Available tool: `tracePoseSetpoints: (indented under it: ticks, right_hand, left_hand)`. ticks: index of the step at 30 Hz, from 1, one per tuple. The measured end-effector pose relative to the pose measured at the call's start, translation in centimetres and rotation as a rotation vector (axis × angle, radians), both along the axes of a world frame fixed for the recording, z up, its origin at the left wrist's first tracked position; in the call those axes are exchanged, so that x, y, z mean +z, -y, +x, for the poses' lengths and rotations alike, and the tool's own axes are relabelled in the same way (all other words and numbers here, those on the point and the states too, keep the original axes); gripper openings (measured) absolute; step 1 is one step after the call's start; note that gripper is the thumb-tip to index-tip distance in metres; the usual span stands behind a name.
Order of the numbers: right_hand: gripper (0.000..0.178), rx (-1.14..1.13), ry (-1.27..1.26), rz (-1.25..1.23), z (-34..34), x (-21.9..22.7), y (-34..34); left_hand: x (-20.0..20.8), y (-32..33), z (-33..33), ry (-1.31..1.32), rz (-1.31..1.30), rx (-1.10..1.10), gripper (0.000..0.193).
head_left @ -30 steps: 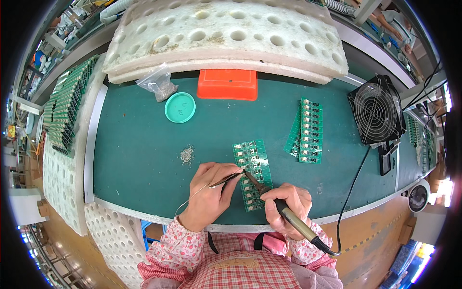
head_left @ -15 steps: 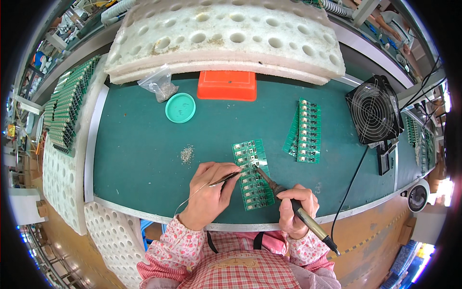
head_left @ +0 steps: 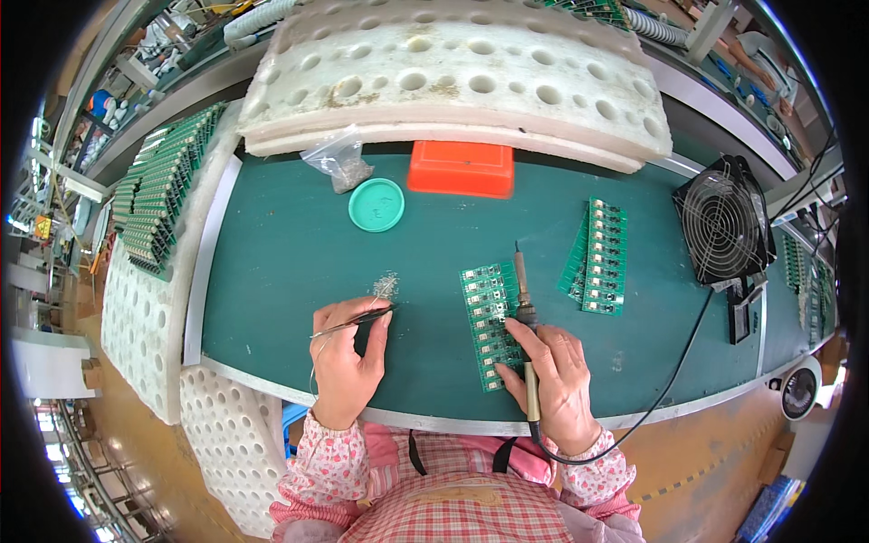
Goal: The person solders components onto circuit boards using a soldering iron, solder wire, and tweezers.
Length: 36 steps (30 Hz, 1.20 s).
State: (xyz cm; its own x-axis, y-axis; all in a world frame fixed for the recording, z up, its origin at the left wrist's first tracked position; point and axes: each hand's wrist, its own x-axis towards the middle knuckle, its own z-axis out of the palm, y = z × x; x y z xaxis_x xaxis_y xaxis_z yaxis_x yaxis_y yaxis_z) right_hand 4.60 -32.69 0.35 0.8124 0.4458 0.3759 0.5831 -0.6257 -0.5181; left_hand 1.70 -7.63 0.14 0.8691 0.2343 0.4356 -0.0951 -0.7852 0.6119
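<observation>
My left hand [head_left: 348,366] is closed around dark tweezers [head_left: 362,317], whose tips are by a small heap of tiny silvery parts [head_left: 386,286]. A thin pale wire runs down along that hand. My right hand [head_left: 557,371] grips a soldering iron [head_left: 527,312], its tip pointing toward the far side of the table, just right of a green circuit board panel [head_left: 480,294]. Rows of small white and dark components cover the panel; the fingers and the iron hide part of its right side. Whether the tweezers pinch a part is too small to tell.
At the right lie two more board panels [head_left: 605,262], near a black fan [head_left: 721,217]. Farther back are a turquoise lid [head_left: 377,205], a clear bag of parts [head_left: 340,163], a red box [head_left: 461,169] and a white foam block [head_left: 453,109]. The iron's cord crosses the front edge.
My left hand has moved from the panel left to the heap with the tweezers. My right hand has lifted the iron's tip off the panel and turned it away from me. The view has shifted.
</observation>
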Motion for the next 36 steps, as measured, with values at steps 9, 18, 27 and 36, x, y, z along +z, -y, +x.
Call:
tracePoseSetpoints:
  ticks: [9,18,27,36]
  right_hand:
    - [0.057,-0.03,0.015,0.054,0.0,-0.3,-0.1]
    - [0.056,-0.035,0.028,0.084,0.1,-0.3,0.0]
    - [0.056,-0.045,0.028,0.094,0.1,-0.4,0.1]
    - [0.046,-0.069,0.047,0.211,-0.2,-0.1,0.5]
  left_hand:
    - [-0.5,0.1,0.3,-0.036,0.027,-0.021,0.014]
    - [-0.5,0.2,0.6,-0.028,0.028,-0.041,0.011]
    - [-0.6,0.2,0.6,-0.009,0.035,-0.046,0.009]
    - [-0.1,1.8,0.6,0.032,0.017,-0.115,0.012]
